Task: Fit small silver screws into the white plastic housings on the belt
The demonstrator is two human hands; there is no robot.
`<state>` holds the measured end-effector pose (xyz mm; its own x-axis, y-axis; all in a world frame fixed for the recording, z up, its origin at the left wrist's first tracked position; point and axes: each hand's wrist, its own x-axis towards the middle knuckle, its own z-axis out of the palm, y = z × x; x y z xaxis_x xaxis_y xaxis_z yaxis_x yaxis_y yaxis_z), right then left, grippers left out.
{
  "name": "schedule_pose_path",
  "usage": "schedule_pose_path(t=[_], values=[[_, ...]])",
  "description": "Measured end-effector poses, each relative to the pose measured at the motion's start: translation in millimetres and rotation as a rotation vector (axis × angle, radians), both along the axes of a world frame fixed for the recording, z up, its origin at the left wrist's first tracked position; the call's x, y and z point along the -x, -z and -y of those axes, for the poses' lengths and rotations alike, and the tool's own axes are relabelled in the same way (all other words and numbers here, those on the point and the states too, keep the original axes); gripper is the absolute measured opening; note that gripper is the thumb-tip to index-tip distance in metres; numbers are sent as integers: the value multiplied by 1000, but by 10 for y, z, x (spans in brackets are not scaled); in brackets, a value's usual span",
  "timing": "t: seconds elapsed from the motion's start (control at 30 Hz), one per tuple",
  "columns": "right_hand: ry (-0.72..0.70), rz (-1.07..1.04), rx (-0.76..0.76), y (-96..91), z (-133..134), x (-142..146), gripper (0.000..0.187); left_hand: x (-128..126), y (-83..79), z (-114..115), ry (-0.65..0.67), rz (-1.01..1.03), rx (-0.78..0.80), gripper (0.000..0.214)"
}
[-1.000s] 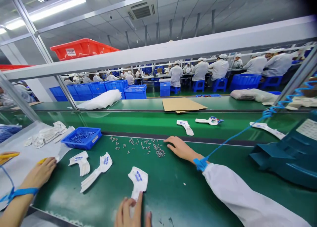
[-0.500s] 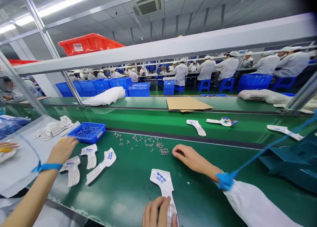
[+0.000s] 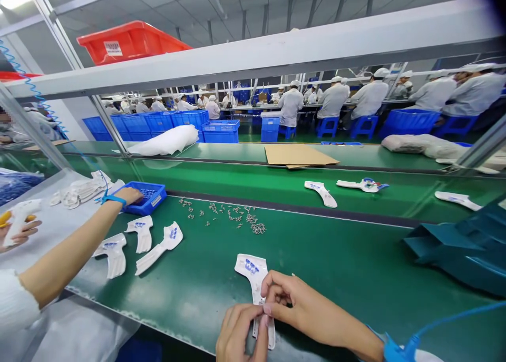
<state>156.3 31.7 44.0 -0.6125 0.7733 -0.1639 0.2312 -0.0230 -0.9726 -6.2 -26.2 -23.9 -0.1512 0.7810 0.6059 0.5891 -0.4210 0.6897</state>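
A white plastic gun-shaped shell half with blue parts at its wide end lies in front of me on the green bench. My left hand is closed round its handle near the lower end. My right hand is pinched closed over the same handle, its fingertips meeting my left fingertips; whatever is between them is hidden. Beyond the hands, small metal pieces are scattered in a loose pile. Three similar shell halves lie to the left.
A co-worker's hand reaches into a blue tray at left; another person's hand holds a white shell. Shell parts lie on the green conveyor. A dark teal bag-like object is at right, below a shelf.
My right hand has moved from beside the metal pieces toward me, down to the shell's handle and my left fingers. The co-worker's hand has moved into the blue tray.
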Motion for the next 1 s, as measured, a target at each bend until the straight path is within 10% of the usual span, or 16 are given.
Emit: schedule_pose_path(t=[0.33, 0.57, 1.0], values=[[84, -64, 168, -11, -6, 96, 32, 43, -216, 77, 6, 4, 113, 12], [-25, 426, -188, -220, -166, 21, 25, 144, -199, 13, 54, -370, 287, 41], [-78, 634, -282, -131, -84, 105, 25, 63, -163, 24, 7, -558, 300, 44]])
